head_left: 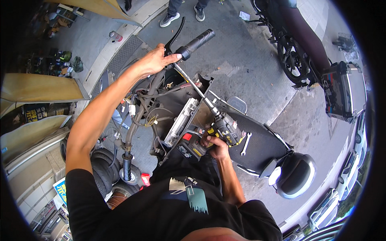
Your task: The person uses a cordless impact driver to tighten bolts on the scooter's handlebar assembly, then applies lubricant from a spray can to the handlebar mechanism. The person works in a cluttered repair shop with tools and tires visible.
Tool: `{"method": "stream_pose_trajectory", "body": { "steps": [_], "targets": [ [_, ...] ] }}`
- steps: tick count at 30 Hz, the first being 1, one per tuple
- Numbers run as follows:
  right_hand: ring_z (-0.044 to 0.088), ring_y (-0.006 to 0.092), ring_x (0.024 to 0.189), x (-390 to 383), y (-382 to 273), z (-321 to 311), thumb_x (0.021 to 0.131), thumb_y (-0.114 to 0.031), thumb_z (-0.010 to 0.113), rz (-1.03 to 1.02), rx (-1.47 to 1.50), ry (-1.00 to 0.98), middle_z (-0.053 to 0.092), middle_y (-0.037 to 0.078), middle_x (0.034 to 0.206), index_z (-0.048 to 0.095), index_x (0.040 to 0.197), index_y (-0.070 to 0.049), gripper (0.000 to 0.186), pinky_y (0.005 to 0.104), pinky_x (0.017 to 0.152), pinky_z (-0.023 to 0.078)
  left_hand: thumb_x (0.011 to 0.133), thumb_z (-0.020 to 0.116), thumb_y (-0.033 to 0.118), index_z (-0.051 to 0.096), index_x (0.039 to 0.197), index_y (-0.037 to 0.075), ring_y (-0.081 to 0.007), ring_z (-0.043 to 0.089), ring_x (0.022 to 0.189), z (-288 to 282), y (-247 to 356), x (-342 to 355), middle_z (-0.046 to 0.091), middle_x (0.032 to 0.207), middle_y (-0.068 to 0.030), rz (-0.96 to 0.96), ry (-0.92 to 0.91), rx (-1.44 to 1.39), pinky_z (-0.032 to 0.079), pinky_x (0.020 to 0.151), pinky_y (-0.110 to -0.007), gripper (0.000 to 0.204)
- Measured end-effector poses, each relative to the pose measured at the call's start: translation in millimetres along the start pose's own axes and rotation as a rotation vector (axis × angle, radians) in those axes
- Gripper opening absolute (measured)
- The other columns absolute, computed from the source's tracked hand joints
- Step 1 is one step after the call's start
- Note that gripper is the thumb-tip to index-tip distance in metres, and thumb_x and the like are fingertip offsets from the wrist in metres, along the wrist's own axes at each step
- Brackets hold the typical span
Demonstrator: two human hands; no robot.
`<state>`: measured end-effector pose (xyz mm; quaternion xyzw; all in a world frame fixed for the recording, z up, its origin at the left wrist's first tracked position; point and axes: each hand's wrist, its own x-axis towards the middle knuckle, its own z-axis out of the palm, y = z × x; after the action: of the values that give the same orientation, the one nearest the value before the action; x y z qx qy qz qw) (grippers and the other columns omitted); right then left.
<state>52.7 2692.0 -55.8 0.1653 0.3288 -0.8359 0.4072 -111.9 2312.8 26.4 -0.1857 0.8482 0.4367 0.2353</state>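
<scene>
A scooter stands before me with its front covers off and its frame and wires bare. My left hand (155,61) is closed round the inner end of the handlebar, beside the black rubber grip (199,42) and brake lever (176,34). Its thumb lies along the bar. My right hand (219,148) grips the handle of a cordless impact driver (228,127). A long metal extension bar (193,85) runs from the driver up to the handlebar by my left thumb; its tip is hidden. An open-ended wrench (246,143) lies on the black seat (263,146).
Another grip (127,168) points toward me at lower left, near stacked tires (102,166). Loose wires (150,120) hang from the frame. At right stands a motorcycle (295,52) with a top case (343,91). A person's shoes (169,20) show at the top.
</scene>
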Motion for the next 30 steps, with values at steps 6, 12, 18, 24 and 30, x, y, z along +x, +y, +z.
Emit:
{"method": "stream_pose_trajectory", "body": {
  "steps": [6,12,18,24,30],
  "targets": [
    [0.057,0.0204,0.070,4.4,6.6,-15.6,0.080,-0.003,0.070,0.000,0.080,-0.042,0.059,0.008,0.083,0.060,0.117,-0.001,0.038,0.0368,0.070,0.048,0.091,0.074,0.067,0.026,0.155,-0.019,-0.0450,0.046,0.145,1.6,8.3,-1.5,0.039,0.151,-0.0476,0.025,0.015,0.004,0.040,0.119,-0.046,0.118],
    [0.056,0.0206,0.066,3.5,-3.2,-1.6,0.078,-0.003,0.070,0.001,0.074,-0.014,0.059,0.009,0.083,0.060,0.109,-0.001,0.033,0.0371,0.067,0.049,0.090,0.074,0.068,0.026,0.156,-0.019,-0.0447,0.044,0.147,0.5,10.1,-6.3,0.038,0.153,-0.0462,0.008,0.007,-0.011,0.039,0.120,-0.045,0.119],
    [0.056,0.0193,0.067,5.3,2.7,-11.8,0.080,-0.006,0.071,-0.022,0.061,-0.043,0.058,0.008,0.081,0.059,0.127,0.001,0.050,0.0366,0.066,0.048,0.091,0.073,0.068,0.025,0.157,-0.018,-0.0451,0.041,0.149,3.2,8.0,-4.8,0.036,0.156,-0.0453,0.018,0.035,0.004,0.035,0.122,-0.045,0.118],
    [0.053,0.0191,0.068,7.3,0.5,-18.1,0.082,-0.011,0.073,-0.076,-0.078,-0.053,0.056,0.007,0.078,0.054,0.140,0.001,0.062,0.0368,0.070,0.046,0.091,0.068,0.073,0.019,0.158,-0.019,-0.0447,0.033,0.154,1.4,8.8,-7.2,0.030,0.159,-0.0450,0.024,0.014,0.018,0.030,0.125,-0.044,0.125],
    [0.054,0.0171,0.065,-1.7,9.9,-34.5,0.080,-0.005,0.069,-0.099,0.011,-0.004,0.057,0.006,0.079,0.054,0.138,0.002,0.061,0.0327,0.064,0.047,0.100,0.060,0.066,0.022,0.161,-0.012,-0.0328,0.015,0.162,6.7,14.3,-13.1,0.026,0.169,-0.0293,-0.063,0.013,-0.383,0.008,0.131,-0.043,0.106]
  ]
}}
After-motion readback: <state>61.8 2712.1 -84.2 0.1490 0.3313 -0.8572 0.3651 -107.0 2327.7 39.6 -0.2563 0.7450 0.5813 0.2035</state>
